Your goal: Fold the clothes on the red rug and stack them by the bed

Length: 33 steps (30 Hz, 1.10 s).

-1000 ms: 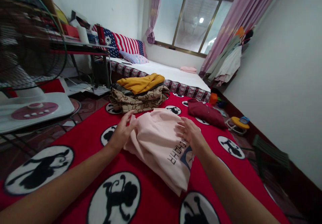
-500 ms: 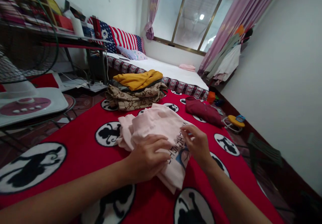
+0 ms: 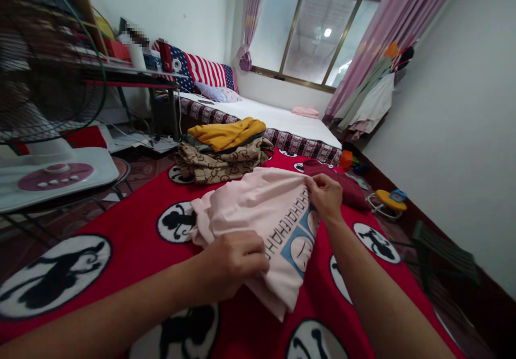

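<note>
A pale pink shirt (image 3: 250, 203) with dark lettering and a blue printed picture lies partly folded on a red blanket (image 3: 133, 278) patterned with black figures in white ovals. My right hand (image 3: 325, 193) pinches the shirt's far right edge and pulls it taut. Over the near side of the shirt, my left hand (image 3: 236, 265) is closed with its fingers curled on the cloth. Past the shirt sits a stack of clothes, a mustard yellow garment (image 3: 228, 132) above a brown patterned one (image 3: 226, 161). A maroon garment (image 3: 350, 187) lies folded beyond my right hand, which partly hides it.
A standing fan (image 3: 52, 173) and a cluttered desk (image 3: 133, 79) are on the left. Behind is a bed (image 3: 278, 114) under a window. On the right stand a yellow-topped stool (image 3: 391, 200) and a dark green folding chair (image 3: 445, 257); clothes (image 3: 373, 101) hang by the curtain.
My right hand has moved up and right, gripping the shirt's edge and spreading it, so more of the print shows. My left hand's fingers have curled closed. The view has shifted slightly.
</note>
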Tool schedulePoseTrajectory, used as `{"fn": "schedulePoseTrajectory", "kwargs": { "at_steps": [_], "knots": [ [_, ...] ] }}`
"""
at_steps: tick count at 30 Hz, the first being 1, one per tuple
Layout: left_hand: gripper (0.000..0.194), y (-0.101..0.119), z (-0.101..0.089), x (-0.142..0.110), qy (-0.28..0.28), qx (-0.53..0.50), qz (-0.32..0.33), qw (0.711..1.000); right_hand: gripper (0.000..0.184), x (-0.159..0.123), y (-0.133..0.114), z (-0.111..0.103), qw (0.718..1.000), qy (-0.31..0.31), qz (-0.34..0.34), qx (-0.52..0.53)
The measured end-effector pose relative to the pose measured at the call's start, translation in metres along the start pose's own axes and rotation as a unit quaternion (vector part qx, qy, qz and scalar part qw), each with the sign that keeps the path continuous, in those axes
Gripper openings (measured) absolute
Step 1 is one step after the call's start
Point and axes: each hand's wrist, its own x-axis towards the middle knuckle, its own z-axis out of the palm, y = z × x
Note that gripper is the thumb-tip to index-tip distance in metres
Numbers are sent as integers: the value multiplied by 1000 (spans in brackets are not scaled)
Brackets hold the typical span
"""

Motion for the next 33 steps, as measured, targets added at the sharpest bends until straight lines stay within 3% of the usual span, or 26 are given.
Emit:
{"fn": "schedulePoseTrajectory", "kwargs": {
  "at_steps": [2,4,6,10,11,13,15,17,19,21,22,24,26,28,31,33],
  "knots": [
    [19,-6,-13,-6,31,2,-27,999,33,1,-4,8,999,41,12,27],
    [19,-14,-12,-15,12,-6,-69,998,32,-7,-2,25,1000,13,20,-7],
    [16,-19,-2,-24,-47,-49,-106,992,27,-20,2,44,993,-75,15,-89],
    [9,-24,10,-32,-146,-155,-180,960,21,-30,-5,59,939,-237,-19,-248],
    [13,-25,6,-31,-142,-157,-209,955,21,-27,-12,57,927,-252,-20,-276],
    [25,-32,-7,-30,-76,-100,-283,951,21,-20,-31,49,923,-234,-33,-305],
    [31,-45,-23,-34,32,22,-361,932,25,-17,-55,44,943,-178,-73,-273],
    [29,-63,-35,-42,94,131,-421,893,39,-23,-79,48,960,-160,-142,-179],
    [30,-80,-41,-54,83,174,-456,869,63,-36,-97,62,948,-220,-216,-80],
    [32,-91,-40,-64,38,174,-468,866,82,-50,-106,81,912,-306,-272,-37],
    [32,-94,-39,-67,16,168,-466,869,83,-56,-107,90,894,-339,-290,-35],
    [31,-94,-37,-69,-14,157,-451,878,64,-65,-104,104,877,-371,-304,-25],
    [29,-88,-36,-66,-12,159,-429,889,37,-68,-96,108,886,-353,-298,31],
    [27,-80,-36,-59,5,165,-395,904,25,-71,-87,104,910,-287,-273,122],
    [23,-69,-33,-47,1,150,-332,931,30,-77,-74,88,938,-139,-192,252],
    [24,-63,-26,-39,-26,124,-295,947,34,-79,-63,81,943,-28,-108,313]
  ]
}}
